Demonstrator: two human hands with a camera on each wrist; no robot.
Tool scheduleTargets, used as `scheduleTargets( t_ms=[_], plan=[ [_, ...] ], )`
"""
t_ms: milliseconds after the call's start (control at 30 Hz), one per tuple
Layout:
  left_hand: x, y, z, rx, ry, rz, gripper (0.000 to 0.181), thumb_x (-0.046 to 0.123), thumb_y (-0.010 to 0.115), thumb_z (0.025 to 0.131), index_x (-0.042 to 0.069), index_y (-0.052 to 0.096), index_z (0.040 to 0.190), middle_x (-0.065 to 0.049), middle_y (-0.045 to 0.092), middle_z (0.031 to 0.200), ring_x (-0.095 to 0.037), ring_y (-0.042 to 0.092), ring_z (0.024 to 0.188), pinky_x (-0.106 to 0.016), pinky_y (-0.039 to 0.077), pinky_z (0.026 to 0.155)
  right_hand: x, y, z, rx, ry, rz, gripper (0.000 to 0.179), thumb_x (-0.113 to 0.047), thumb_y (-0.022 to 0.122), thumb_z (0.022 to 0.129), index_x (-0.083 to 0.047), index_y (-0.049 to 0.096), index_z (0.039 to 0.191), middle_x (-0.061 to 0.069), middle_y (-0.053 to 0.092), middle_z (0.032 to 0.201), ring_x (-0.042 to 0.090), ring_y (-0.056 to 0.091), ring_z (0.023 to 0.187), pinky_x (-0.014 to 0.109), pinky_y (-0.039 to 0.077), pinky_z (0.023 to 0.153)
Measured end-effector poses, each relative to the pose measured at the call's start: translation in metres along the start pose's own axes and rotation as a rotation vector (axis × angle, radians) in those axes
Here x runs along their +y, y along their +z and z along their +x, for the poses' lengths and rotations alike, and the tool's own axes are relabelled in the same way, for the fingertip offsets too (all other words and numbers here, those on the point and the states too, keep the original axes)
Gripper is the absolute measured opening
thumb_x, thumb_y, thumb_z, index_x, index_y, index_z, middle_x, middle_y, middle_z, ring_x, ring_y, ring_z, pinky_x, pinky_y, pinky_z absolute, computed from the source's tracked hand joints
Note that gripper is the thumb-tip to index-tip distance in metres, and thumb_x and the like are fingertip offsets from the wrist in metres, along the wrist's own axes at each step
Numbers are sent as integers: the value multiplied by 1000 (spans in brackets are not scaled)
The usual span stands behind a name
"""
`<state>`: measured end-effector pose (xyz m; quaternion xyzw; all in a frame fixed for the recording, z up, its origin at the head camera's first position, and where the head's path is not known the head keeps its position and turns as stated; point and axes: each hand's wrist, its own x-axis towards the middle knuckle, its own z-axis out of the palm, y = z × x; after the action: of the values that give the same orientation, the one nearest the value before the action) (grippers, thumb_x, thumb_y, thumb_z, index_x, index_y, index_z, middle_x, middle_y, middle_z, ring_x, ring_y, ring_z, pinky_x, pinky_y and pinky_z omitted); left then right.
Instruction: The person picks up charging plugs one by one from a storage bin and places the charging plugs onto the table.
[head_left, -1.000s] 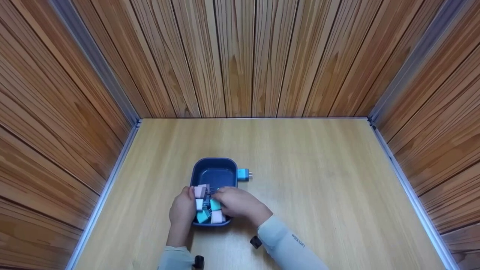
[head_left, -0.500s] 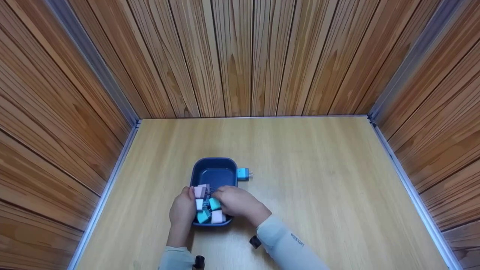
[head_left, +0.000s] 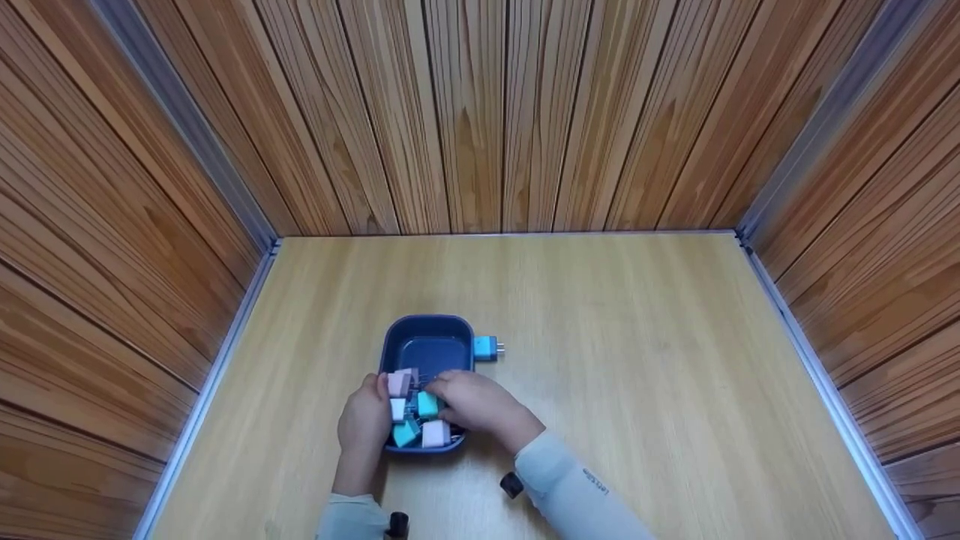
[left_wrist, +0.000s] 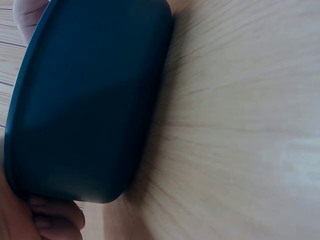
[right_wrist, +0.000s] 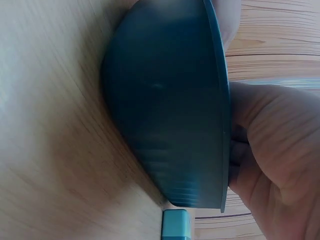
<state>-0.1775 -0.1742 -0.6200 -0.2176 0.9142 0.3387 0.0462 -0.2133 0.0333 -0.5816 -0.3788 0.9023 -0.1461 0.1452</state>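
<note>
My left hand (head_left: 363, 418) grips the left rim of a dark blue rectangular container (head_left: 429, 322), its thumb over the edge and fingers curled against the outside. Reaching over the opposite rim, my right hand (head_left: 474, 403) has its fingers curled down inside and pinches a turquoise plug adapter (head_left: 427, 405). Around it in the near half lie a pink plug adapter (head_left: 399, 385), a white one (head_left: 397, 409), another turquoise one (head_left: 406, 432) and a pale pink one (head_left: 435, 433). In the right wrist view, the right fingertips are hidden behind the container wall (right_wrist: 165, 110).
A blue plug adapter (head_left: 486, 348) lies on the table outside the container, right beside its right wall, prongs pointing right. The wooden table (head_left: 637, 360) is bounded by plank walls (head_left: 480, 120) at the back and on both sides.
The turquoise plug adapter at the right fingers has turned more upright and shifted slightly away from me. The right hand has barely moved; the left hand keeps its grip on the container.
</note>
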Motion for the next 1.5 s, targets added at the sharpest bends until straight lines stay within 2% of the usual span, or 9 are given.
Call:
scheduleTargets(
  t_ms=[267, 500, 733, 1033, 1300, 1500],
  plan=[
    [0, -1, 0, -3, 2, 7, 50, 49, 33, 110, 7, 61, 120, -9, 67, 90, -23, 61, 74, -32, 41, 60, 3, 3, 0, 15, 12, 47, 45, -32, 66, 102, -23, 58, 145, -5, 63, 138, 13, 59, 127, 37, 49, 105],
    [0, 0, 0, 7, 7, 23, 50, 48, 34, 110, 7, 61, 121, -10, 69, 93, -23, 61, 76, -33, 42, 61, 3, 5, -2, 60, -15, 55, 40, -29, 66, 101, -20, 62, 140, -4, 64, 133, 12, 59, 123, 34, 49, 104],
    [1, 0, -1, -10, -11, 22, 51, 49, 33, 110, 8, 60, 123, -9, 68, 93, -24, 61, 77, -33, 42, 62, 3, 4, -4, 64, -6, 80, 41, -33, 65, 101, -22, 61, 141, -5, 63, 134, 11, 58, 123, 34, 49, 104],
    [1, -1, -1, -11, -14, 20, 54, 50, 33, 110, 7, 60, 128, -12, 71, 100, -24, 63, 80, -33, 44, 62, -1, -8, -10, 110, -14, 115, 41, -33, 64, 102, -22, 60, 141, -6, 62, 134, 11, 57, 123, 35, 48, 105],
    [1, -1, -1, -17, -16, 10, 52, 50, 34, 110, 8, 60, 125, -10, 68, 94, -24, 62, 78, -33, 43, 62, -2, -19, -18, 164, -27, 135, 40, -31, 65, 101, -20, 61, 139, -5, 61, 134, 11, 56, 122, 35, 48, 105],
    [0, -1, -1, 4, 6, 9, 50, 48, 35, 110, 6, 60, 124, -10, 67, 91, -24, 62, 79, -33, 43, 64, 0, -23, -24, 190, -13, 110, 40, -30, 65, 100, -18, 61, 138, -4, 61, 135, 14, 55, 125, 36, 45, 109]
  ],
)
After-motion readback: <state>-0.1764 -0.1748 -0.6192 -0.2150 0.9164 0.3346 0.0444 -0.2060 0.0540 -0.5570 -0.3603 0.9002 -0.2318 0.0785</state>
